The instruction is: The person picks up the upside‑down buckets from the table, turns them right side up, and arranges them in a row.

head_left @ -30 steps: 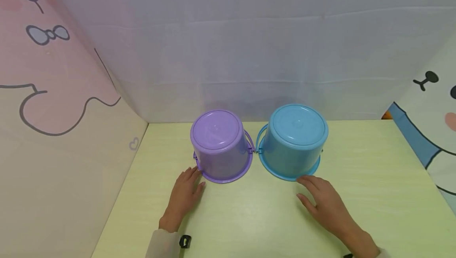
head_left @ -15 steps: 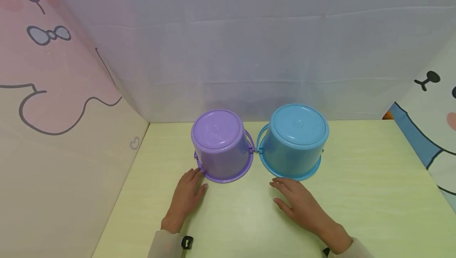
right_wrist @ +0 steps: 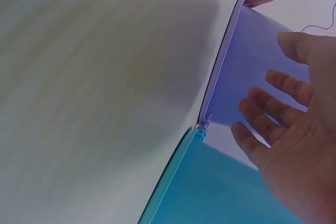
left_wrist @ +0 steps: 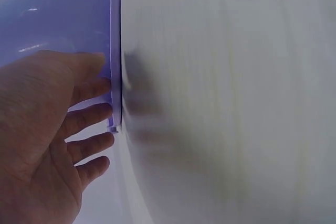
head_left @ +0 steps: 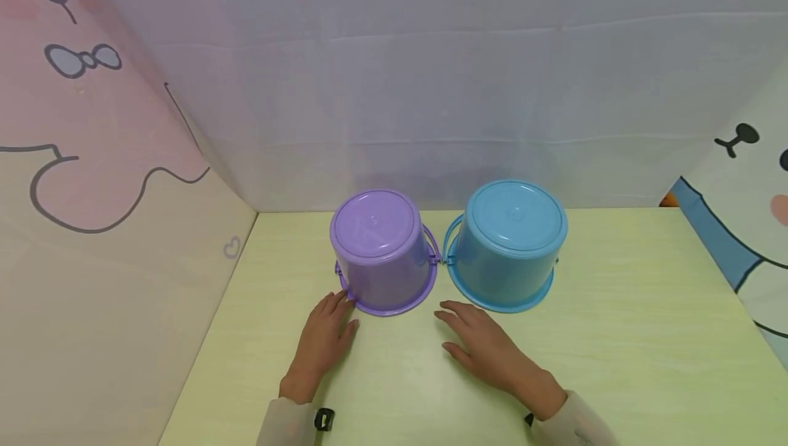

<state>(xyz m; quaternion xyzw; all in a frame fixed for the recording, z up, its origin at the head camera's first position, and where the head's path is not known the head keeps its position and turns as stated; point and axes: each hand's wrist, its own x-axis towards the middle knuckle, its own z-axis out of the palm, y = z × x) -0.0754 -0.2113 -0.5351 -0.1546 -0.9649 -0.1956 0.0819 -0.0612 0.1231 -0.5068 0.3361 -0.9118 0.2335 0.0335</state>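
Observation:
A purple bucket [head_left: 384,282] stands upside down on the table, its base facing up. Beside it on the right is a blue bucket [head_left: 507,278], also bottom up, their handle joints nearly meeting. My left hand [head_left: 322,336] has its fingertips right at the purple bucket's lower left rim, fingers extended. In the left wrist view those fingers [left_wrist: 86,116] spread along the purple rim [left_wrist: 115,51]. My right hand [head_left: 483,347] is in front of the gap between the buckets, fingers spread and holding nothing. The right wrist view shows its open palm [right_wrist: 302,166] before both buckets.
The pale yellow-green table [head_left: 646,336] carries both buckets near its back edge. A whitish cloth wall [head_left: 431,90] rises close behind them. Printed cartoon panels stand at the left [head_left: 111,309] and right. A black strap piece [head_left: 323,419] shows by the left sleeve.
My right hand has moved left, from the blue bucket's front rim to in front of the gap between the buckets. The left hand has barely shifted, and both buckets stay put.

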